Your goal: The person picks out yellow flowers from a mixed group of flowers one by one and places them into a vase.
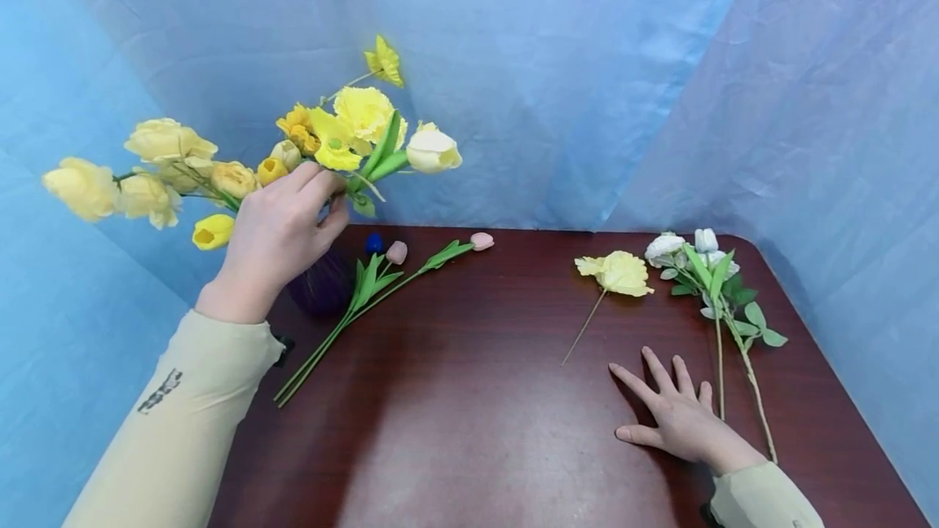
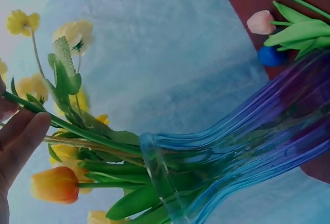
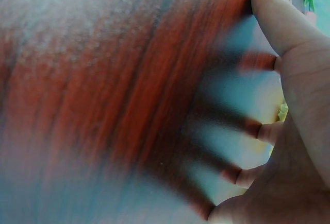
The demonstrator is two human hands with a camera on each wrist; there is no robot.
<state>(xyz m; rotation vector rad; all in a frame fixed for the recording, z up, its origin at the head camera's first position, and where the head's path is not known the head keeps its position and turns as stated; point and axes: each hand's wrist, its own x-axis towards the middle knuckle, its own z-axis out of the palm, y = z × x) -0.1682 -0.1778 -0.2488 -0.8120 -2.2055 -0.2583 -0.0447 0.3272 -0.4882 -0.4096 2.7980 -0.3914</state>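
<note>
My left hand (image 1: 282, 222) pinches a green flower stem (image 2: 93, 135) between thumb and fingers, just above the mouth of a blue-purple ribbed glass vase (image 2: 232, 136). The stem's lower end runs into the vase. Yellow flowers (image 1: 333, 137) spread around the hand, and a pale tulip (image 1: 433, 150) with green leaves sticks out to its right. An orange-yellow tulip (image 2: 55, 185) shows near the rim in the left wrist view. The hand covers much of the vase in the head view. My right hand (image 1: 678, 418) rests with fingers spread on the dark red table (image 1: 469, 430).
Two pink tulips (image 1: 396, 253) and a small blue object (image 1: 374, 243) lie right of the vase. A yellow flower (image 1: 619, 274) on a thin stem lies beyond my right hand. White flowers (image 1: 666, 249) with long stems lie at the right. Blue cloth (image 1: 528, 88) hangs behind.
</note>
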